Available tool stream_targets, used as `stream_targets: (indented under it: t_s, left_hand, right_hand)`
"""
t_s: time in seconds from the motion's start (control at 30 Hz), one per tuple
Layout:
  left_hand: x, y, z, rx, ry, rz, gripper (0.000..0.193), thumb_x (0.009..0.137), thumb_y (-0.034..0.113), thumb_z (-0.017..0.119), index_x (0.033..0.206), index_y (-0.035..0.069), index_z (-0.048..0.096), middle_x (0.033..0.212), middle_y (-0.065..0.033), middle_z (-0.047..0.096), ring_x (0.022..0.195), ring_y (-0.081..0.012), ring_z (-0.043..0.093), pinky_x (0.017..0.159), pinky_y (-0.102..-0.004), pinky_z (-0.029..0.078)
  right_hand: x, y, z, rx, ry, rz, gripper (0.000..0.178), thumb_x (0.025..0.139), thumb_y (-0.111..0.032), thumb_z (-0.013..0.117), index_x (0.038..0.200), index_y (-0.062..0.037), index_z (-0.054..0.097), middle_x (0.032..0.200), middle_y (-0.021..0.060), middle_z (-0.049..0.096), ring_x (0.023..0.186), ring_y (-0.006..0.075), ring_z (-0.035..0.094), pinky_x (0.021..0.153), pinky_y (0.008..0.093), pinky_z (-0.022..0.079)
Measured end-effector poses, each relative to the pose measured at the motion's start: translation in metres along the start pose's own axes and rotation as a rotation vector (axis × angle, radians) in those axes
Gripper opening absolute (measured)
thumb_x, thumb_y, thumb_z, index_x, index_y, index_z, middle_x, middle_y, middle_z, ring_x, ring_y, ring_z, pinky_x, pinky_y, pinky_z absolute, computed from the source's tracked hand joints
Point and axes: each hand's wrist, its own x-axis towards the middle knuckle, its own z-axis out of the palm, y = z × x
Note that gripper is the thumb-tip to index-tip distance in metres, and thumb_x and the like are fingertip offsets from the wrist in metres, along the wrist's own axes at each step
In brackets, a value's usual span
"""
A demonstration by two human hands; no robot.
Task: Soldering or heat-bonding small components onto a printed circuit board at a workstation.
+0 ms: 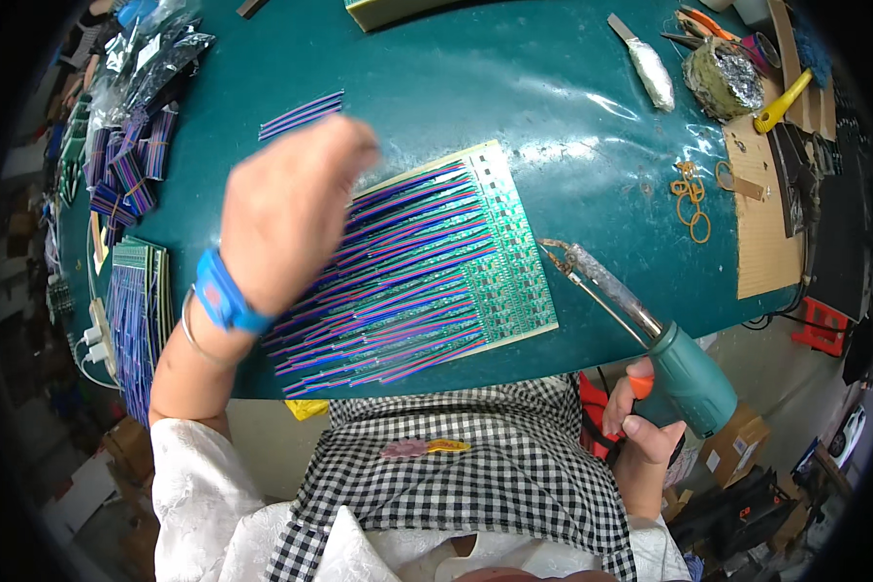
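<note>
One soldering gun (694, 378), gripped by the right hand (647, 432), points up-left beside the circuit-board panel (519, 262), long axis diagonal; wires (398, 281) run leftward; above them the left hand (291, 199) curls, its grip impossible to tell.

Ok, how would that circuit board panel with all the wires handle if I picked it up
The circuit board panel looks thin and flat, so probably light and fairly stiff. Its slender wires would likely flop. The small components crowding it may be fragile.
</note>
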Motion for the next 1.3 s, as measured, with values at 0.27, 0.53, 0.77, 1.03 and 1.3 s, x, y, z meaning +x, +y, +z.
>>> stream_targets:
  t_s: [0.27,0.53,0.77,1.03,1.3]
  left_hand:
    - [-0.021,0.050,0.024,-0.357,-0.152,0.160,0.031,0.068,-0.003,0.068,0.099,-0.004,0.069,0.087,-0.0118,0.066,0.075,-0.0258,0.066,0.063,-0.0347,0.054]
    - [-0.036,0.057,0.053,-0.224,-0.058,0.116,0.033,0.066,-0.001,0.070,0.099,0.000,0.070,0.088,-0.0090,0.066,0.070,-0.0222,0.061,0.056,-0.0328,0.050]
    - [-0.036,0.049,0.049,-0.130,-0.105,0.119,0.033,0.065,0.001,0.071,0.098,0.004,0.071,0.086,-0.0046,0.064,0.064,-0.0181,0.055,0.051,-0.0317,0.045]
    - [-0.032,0.051,0.045,-0.023,-0.167,0.238,0.042,0.068,0.012,0.064,0.108,0.004,0.072,0.085,-0.0023,0.058,0.066,-0.0151,0.053,0.048,-0.0288,0.041]
    - [-0.030,0.056,0.044,0.024,-0.186,0.232,0.044,0.066,0.013,0.064,0.108,0.004,0.072,0.086,-0.0018,0.057,0.069,-0.0151,0.052,0.049,-0.0269,0.041]
  right_hand:
    - [-0.009,0.001,0.000,0.050,-0.001,0.052,0.061,0.069,0.004,0.069,0.128,0.0115,0.056,0.091,0.0140,0.063,0.061,0.0161,0.056,0.054,0.0275,0.047]
    - [-0.019,-0.003,0.001,0.007,0.055,0.160,0.055,0.070,0.005,0.071,0.124,0.0098,0.059,0.091,0.0111,0.064,0.065,0.0143,0.057,0.057,0.0263,0.046]
    - [-0.021,0.009,0.000,-0.117,0.031,0.173,0.052,0.075,0.004,0.069,0.125,0.0065,0.057,0.081,0.0072,0.062,0.064,0.0122,0.055,0.059,0.0259,0.044]
    - [-0.016,0.012,-0.001,-0.158,-0.036,0.113,0.053,0.076,0.004,0.069,0.127,0.0052,0.055,0.077,0.0056,0.059,0.061,0.0122,0.053,0.056,0.0265,0.043]
    - [-0.017,0.013,-0.002,-0.311,0.022,0.139,0.048,0.073,0.002,0.069,0.119,0.0061,0.058,0.070,0.0060,0.060,0.059,0.0131,0.054,0.055,0.0276,0.043]
